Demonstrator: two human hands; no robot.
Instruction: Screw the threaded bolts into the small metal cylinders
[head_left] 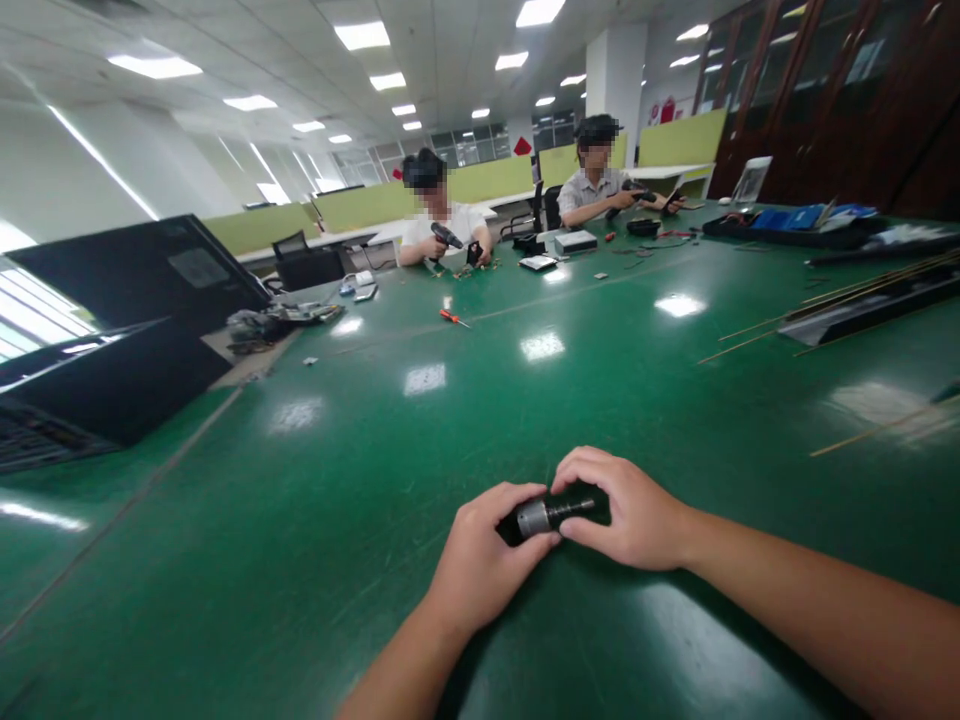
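Note:
A short dark cylinder with a silver band (534, 518) lies level between my two hands, low over the green table; its exact kind cannot be made out. The thumb and fingers of my left hand (484, 550) curl around its left end, beside the silver band. At the other end, my right hand (637, 515) grips the dark part, thumb below and fingers above. The fingertips of both hands nearly meet near the middle. Each palm hides part of the cylinder's ends.
An orange-handled screwdriver (451, 317) lies further up the green table (360, 450). A large black casing (135, 370) stands left. Thin rods (757, 330) and a black tray (795, 235) are at right. Two people (446, 235) sit across, each holding a power drill (448, 236).

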